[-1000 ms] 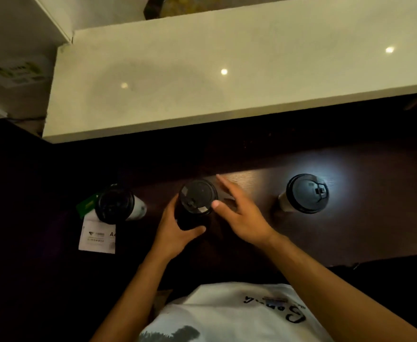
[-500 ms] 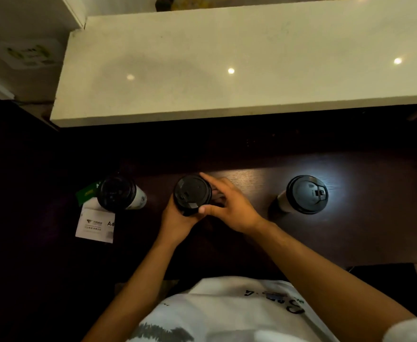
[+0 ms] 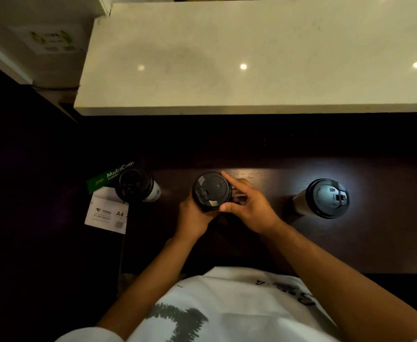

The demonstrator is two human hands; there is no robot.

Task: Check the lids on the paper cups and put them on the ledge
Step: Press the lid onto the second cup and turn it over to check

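Below, both hands gripping round black plastic lid, glossy dark wood
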